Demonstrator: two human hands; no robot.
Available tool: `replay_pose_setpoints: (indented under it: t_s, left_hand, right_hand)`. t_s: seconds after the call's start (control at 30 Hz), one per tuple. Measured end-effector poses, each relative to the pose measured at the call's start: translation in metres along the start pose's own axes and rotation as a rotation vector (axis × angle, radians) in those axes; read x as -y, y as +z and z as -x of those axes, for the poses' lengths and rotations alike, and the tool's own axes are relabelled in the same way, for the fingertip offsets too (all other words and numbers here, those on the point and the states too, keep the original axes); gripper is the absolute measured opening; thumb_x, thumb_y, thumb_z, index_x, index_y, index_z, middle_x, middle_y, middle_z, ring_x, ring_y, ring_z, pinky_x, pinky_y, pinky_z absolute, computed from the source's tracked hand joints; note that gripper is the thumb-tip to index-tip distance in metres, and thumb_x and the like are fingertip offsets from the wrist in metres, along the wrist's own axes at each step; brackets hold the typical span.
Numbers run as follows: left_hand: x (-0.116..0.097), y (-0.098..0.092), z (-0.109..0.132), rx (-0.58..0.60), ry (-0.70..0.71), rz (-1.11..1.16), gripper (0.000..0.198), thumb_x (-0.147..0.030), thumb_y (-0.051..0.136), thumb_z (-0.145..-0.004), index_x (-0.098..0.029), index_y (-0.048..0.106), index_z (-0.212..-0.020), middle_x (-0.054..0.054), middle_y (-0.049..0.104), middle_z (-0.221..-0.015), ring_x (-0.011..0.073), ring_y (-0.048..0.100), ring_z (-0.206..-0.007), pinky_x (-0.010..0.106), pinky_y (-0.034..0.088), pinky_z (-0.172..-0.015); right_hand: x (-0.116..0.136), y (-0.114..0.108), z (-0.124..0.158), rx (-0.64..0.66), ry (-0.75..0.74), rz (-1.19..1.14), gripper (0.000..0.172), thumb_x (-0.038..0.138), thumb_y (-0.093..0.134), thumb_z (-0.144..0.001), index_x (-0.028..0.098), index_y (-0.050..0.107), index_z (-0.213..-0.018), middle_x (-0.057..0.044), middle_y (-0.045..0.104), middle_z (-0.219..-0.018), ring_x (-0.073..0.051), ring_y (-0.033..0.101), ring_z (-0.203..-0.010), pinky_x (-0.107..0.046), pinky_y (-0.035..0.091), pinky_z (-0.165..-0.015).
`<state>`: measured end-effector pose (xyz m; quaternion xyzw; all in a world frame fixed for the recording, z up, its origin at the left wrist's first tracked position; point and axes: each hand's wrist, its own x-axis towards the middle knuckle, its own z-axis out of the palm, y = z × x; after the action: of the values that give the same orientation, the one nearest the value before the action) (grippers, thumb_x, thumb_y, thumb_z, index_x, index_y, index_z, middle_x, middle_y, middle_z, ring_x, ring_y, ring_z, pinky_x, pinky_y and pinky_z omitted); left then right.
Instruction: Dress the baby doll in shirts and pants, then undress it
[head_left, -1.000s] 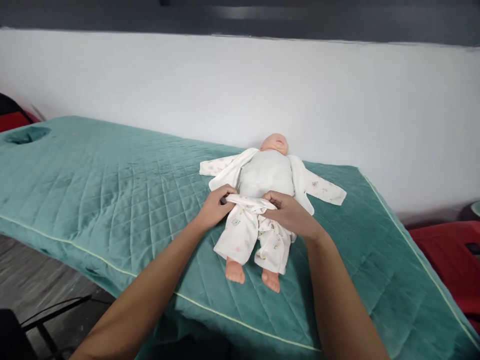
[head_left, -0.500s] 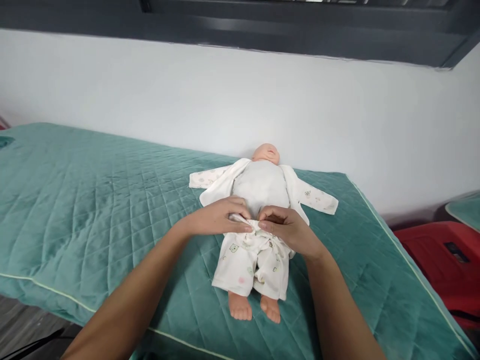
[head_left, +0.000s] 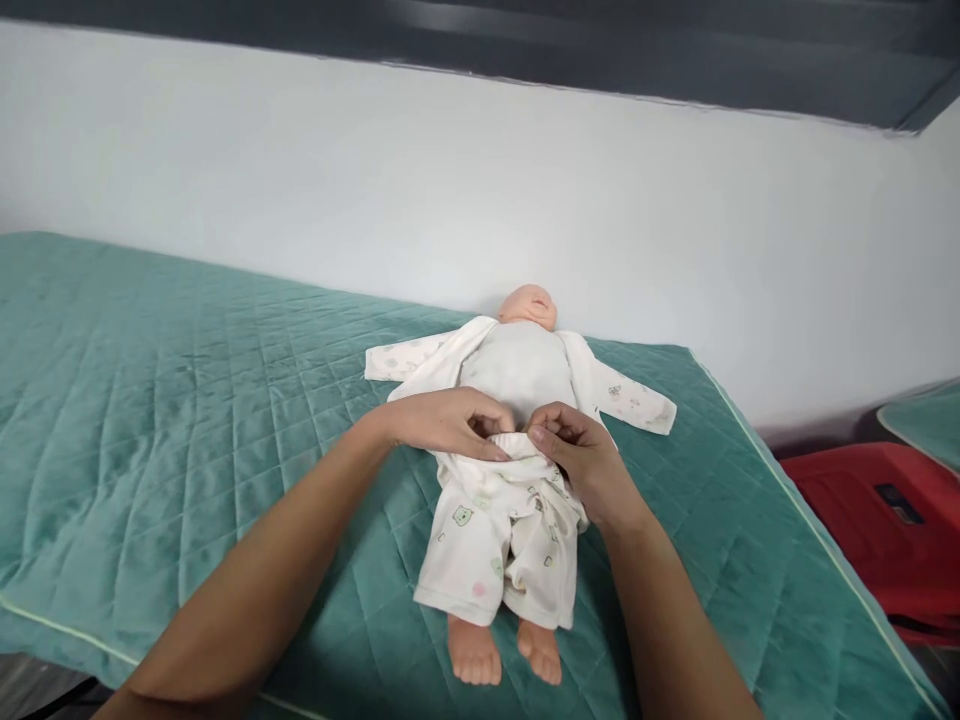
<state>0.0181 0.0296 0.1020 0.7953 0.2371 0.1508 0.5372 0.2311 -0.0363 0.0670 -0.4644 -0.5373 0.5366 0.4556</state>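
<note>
A baby doll [head_left: 517, 368] lies on its back with its head toward the wall and its bare feet toward me. White patterned pants [head_left: 466, 530] cover its legs, bunched around the hips. My left hand [head_left: 457, 422] pinches the waistband on the left, thumb outside and fingers partly tucked behind it. On the right, my right hand [head_left: 577, 455] grips the same waistband between thumb and fingers. An open white jacket [head_left: 630, 400] is on the doll, its sleeves spread out to both sides and its front parted over the pale grey torso.
The doll rests on a green quilted bed cover [head_left: 187, 400] with light piping along its edge. Behind it rises a white wall [head_left: 375, 180] below a dark ledge [head_left: 525, 50]. A red plastic chair [head_left: 870, 520] stands beyond the bed's right edge.
Both hands have drawn the waistband slightly upward toward the belly, and its ribbed edge shows more. The left hand has shifted up a little. The view has tilted slightly.
</note>
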Motion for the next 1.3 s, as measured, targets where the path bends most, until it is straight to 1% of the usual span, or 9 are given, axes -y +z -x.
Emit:
replay_pose_setpoints:
  t_s: [0.1,0.27,0.4,0.6,0.8,0.97,1.03,1.13,1.3]
  left_hand:
    - [0.012,0.008,0.003,-0.124,0.018,0.089,0.03,-0.046,0.078,-0.075,-0.019,0.066,-0.07,-0.001,0.053,-0.066,0.0126,0.042,-0.059,0.028,0.031,-0.057]
    - [0.03,0.02,0.003,-0.424,0.044,0.31,0.036,-0.046,0.082,-0.072,-0.018,0.06,-0.07,-0.003,0.049,-0.065,0.0108,0.042,-0.06,0.026,0.03,-0.057]
    - [0.045,0.019,0.0,-0.613,0.039,0.441,0.037,-0.046,0.084,-0.07,-0.017,0.061,-0.072,-0.003,0.053,-0.065,0.0091,0.043,-0.058,0.024,0.031,-0.056]
    - [0.06,0.012,-0.005,-0.805,0.04,0.58,0.037,-0.042,0.089,-0.064,-0.016,0.063,-0.07,-0.003,0.058,-0.065,0.0094,0.05,-0.061,0.021,0.036,-0.057]
    - [0.069,0.011,-0.009,-0.901,0.016,0.632,0.038,-0.042,0.09,-0.062,-0.016,0.064,-0.071,-0.003,0.061,-0.066,0.01,0.053,-0.063,0.021,0.04,-0.06]
    - [0.077,0.011,-0.013,-0.948,0.035,0.612,0.04,-0.044,0.088,-0.063,-0.016,0.061,-0.072,-0.003,0.06,-0.067,0.0104,0.052,-0.065,0.022,0.039,-0.062]
    - [0.081,0.009,-0.014,-0.91,0.014,0.551,0.039,-0.045,0.086,-0.066,-0.016,0.061,-0.074,-0.003,0.058,-0.068,0.01,0.051,-0.064,0.022,0.037,-0.061]
    - [0.085,0.005,-0.012,-0.799,-0.025,0.419,0.036,-0.046,0.081,-0.072,-0.016,0.061,-0.077,-0.004,0.055,-0.068,0.0092,0.046,-0.062,0.022,0.033,-0.059]
    - [0.089,-0.006,-0.006,-0.668,-0.027,0.084,0.026,-0.041,0.071,-0.081,-0.018,0.059,-0.08,-0.004,0.054,-0.072,0.0111,0.047,-0.067,0.024,0.035,-0.062]
  right_hand:
    - [0.0,0.001,-0.001,0.02,0.007,-0.041,0.03,0.046,0.08,-0.078,0.021,0.063,-0.081,0.005,0.041,-0.061,-0.01,0.029,-0.054,-0.026,0.021,-0.052]
    - [-0.002,-0.008,0.0,-0.022,0.037,-0.114,0.039,0.053,0.084,-0.071,0.023,0.064,-0.086,0.005,0.043,-0.064,-0.011,0.032,-0.055,-0.025,0.022,-0.051]
    - [-0.002,-0.023,0.0,-0.057,0.066,-0.184,0.039,0.052,0.084,-0.071,0.025,0.066,-0.091,0.004,0.048,-0.065,-0.012,0.038,-0.054,-0.025,0.026,-0.05]
    - [-0.007,-0.046,-0.009,-0.193,0.029,-0.268,0.03,0.041,0.087,-0.069,0.021,0.067,-0.08,0.003,0.054,-0.067,-0.009,0.044,-0.054,-0.021,0.03,-0.048]
    - [-0.018,-0.057,-0.017,-0.299,0.019,-0.41,0.035,0.028,0.088,-0.064,0.027,0.071,-0.094,0.005,0.064,-0.069,-0.012,0.055,-0.06,-0.022,0.041,-0.055]
    - [-0.027,-0.055,-0.025,-0.255,-0.038,-0.426,0.038,0.023,0.089,-0.061,0.026,0.07,-0.094,0.006,0.065,-0.074,-0.01,0.057,-0.064,-0.022,0.045,-0.06]
    - [-0.031,-0.052,-0.029,-0.267,-0.053,-0.401,0.037,0.023,0.089,-0.06,0.025,0.069,-0.091,0.007,0.063,-0.072,-0.01,0.056,-0.062,-0.022,0.044,-0.059]
    - [-0.037,-0.048,-0.033,-0.337,-0.072,-0.332,0.037,0.025,0.088,-0.06,0.024,0.065,-0.089,0.008,0.059,-0.067,-0.01,0.052,-0.058,-0.022,0.042,-0.056]
    - [-0.045,-0.046,-0.037,-0.497,-0.129,-0.017,0.03,0.034,0.079,-0.067,0.023,0.062,-0.088,0.002,0.065,-0.081,-0.012,0.053,-0.061,-0.025,0.042,-0.057]
